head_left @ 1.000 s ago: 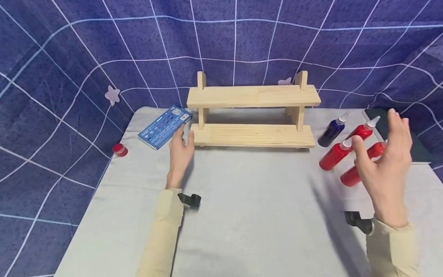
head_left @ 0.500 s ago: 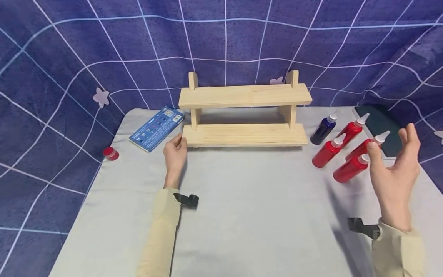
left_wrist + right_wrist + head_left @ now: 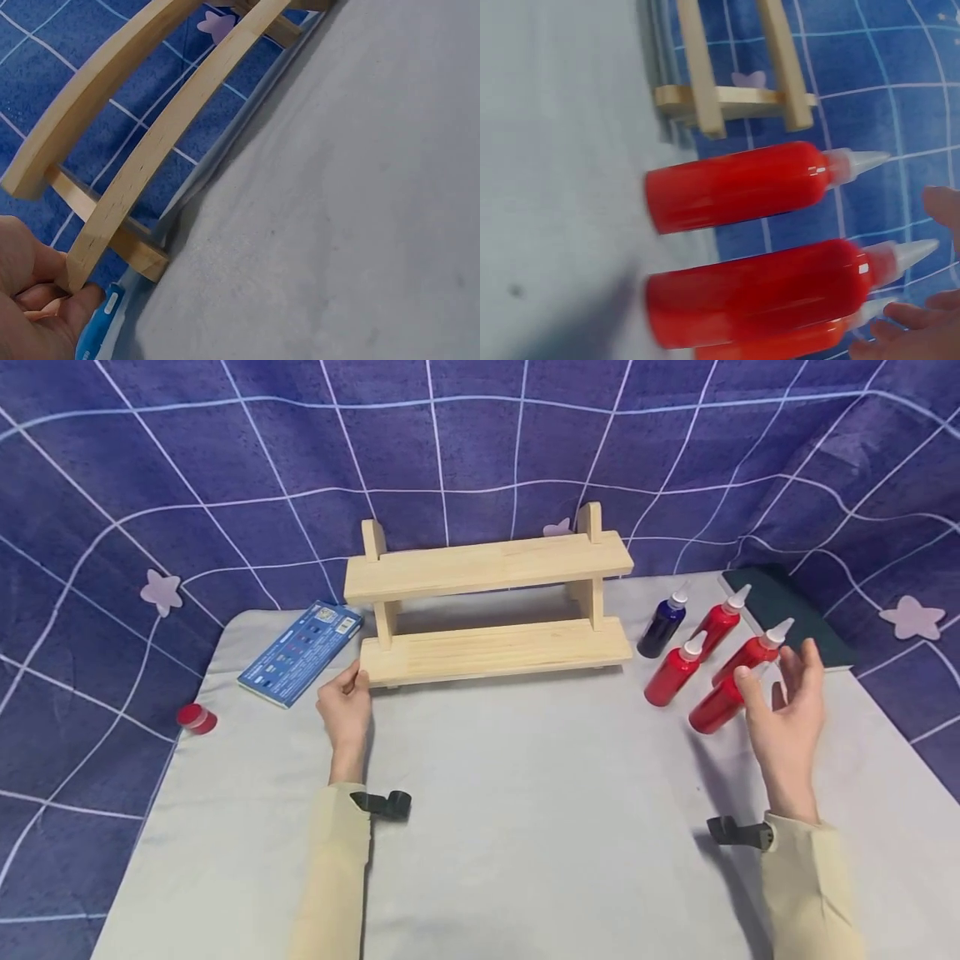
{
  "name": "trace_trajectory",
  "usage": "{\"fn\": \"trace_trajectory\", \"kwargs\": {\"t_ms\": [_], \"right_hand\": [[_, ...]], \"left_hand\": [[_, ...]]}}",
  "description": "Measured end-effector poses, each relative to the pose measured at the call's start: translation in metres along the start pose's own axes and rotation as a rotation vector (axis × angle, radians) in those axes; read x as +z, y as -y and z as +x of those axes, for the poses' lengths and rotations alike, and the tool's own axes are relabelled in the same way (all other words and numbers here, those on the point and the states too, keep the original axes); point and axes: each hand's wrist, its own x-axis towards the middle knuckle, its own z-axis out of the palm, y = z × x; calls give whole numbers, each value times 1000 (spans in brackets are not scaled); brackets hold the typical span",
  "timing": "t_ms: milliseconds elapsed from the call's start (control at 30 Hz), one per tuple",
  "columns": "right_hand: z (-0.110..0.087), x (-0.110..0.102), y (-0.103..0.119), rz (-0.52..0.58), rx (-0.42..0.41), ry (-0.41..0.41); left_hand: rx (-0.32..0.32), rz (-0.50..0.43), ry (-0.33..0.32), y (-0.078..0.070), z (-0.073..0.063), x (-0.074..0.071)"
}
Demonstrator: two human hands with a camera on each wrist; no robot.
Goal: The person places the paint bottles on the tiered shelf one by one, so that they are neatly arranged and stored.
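The two-tier wooden display shelf (image 3: 495, 652) stands at the back of the table. At its left end, my left hand (image 3: 347, 710) pinches the lower board between thumb and fingers; the left wrist view shows the board's end (image 3: 86, 262) in that grip. My right hand (image 3: 787, 735), fingers spread and slightly bent, hovers beside the nearest red squeeze bottle (image 3: 717, 703); in the head view its thumb overlaps the nozzle, and contact cannot be told. Several red bottles (image 3: 673, 675) with white nozzles stand upright there, along with a dark blue one (image 3: 662, 625).
A blue printed box (image 3: 300, 652) lies left of the shelf. Farther left is a small red-lidded jar (image 3: 197, 718). Behind the bottles lies a dark green book (image 3: 787, 614). Blue gridded cloth (image 3: 480, 443) hangs behind the table (image 3: 525, 827).
My left hand has come away from the box's edge and taken hold of the shelf's left end. My right hand has moved nearer the bottles. The head view has shifted and tilted.
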Motion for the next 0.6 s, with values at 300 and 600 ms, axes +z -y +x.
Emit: {"fn": "trace_trajectory", "kwargs": {"t_ms": [300,600], "right_hand": [[-1,18,-20,-27,54,39],[-9,18,-34,-126,145,43]], "left_hand": [[-14,-23,-37,3,0,-10],[-12,-4,-9,-6,-4,-2]]}}
